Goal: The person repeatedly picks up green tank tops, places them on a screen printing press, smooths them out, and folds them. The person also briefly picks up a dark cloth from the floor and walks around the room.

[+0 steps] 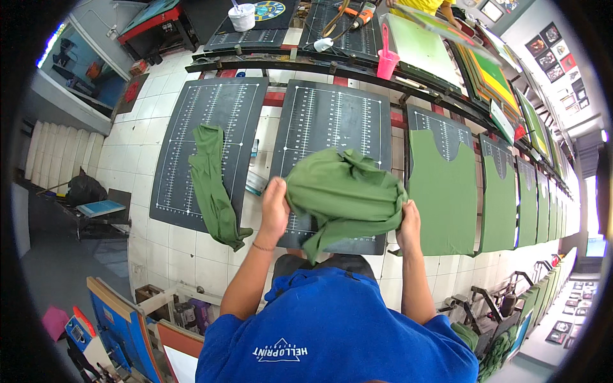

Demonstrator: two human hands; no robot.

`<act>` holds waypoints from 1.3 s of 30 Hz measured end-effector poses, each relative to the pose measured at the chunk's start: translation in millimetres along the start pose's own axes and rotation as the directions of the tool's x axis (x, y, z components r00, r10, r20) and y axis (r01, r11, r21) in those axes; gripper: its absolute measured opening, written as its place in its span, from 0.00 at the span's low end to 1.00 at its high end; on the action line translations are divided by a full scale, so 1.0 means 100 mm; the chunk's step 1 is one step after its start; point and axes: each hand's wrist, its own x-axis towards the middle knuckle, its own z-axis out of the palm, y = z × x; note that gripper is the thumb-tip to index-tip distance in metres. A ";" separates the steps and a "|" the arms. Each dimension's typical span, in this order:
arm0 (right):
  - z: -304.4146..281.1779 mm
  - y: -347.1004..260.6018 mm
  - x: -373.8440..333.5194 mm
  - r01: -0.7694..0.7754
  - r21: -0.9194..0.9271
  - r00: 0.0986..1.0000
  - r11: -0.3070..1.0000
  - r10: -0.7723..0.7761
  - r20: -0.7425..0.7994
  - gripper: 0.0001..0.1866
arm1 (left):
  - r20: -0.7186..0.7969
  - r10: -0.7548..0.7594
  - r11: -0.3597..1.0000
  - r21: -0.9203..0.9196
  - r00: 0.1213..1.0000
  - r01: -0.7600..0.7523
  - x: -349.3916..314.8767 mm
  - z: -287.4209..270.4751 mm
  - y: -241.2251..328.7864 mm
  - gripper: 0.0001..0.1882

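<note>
A crumpled green piece of fabric (341, 185) is stretched between my hands above a black printing board (300, 127) marked with white ruler lines. My left hand (275, 207) grips its left edge, and my right hand (410, 223) pinches its right edge. One corner of the cloth hangs down toward me. On the board to the left lies another green cloth (214, 185), loosely bunched lengthwise, its lower end drooping over the near edge. To the right, a green cut garment panel (440, 198) with a curved neckline is spread flat on its board.
Several more boards with flat green panels (499, 204) run off to the right. Behind the boards, a rail (281, 66) carries a pink cup (387, 64), a white tub (242, 18) and an orange heat gun (364, 15). A person in yellow (424, 6) stands across the table.
</note>
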 end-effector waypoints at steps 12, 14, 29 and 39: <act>-0.27 0.60 -0.04 0.043 0.140 0.957 0.989 -0.001 -0.289 0.11 | 0.162 -0.178 0.943 0.310 0.971 0.121 -0.08 -0.24 -0.43 0.18; -0.30 0.15 -0.25 0.068 0.291 0.983 0.954 -0.015 -0.182 0.13 | 0.178 -0.012 0.948 0.314 0.984 -0.045 -0.22 -0.01 0.09 0.18; -0.01 -1.18 -0.53 0.194 0.199 0.889 0.961 -0.258 0.379 0.19 | 0.237 0.136 0.915 0.342 0.962 -0.213 -0.40 0.45 0.97 0.22; 0.75 -1.77 1.12 0.361 0.169 0.925 0.917 -0.375 0.062 0.16 | 0.305 0.102 0.990 -0.127 0.947 -0.066 1.62 0.51 1.75 0.14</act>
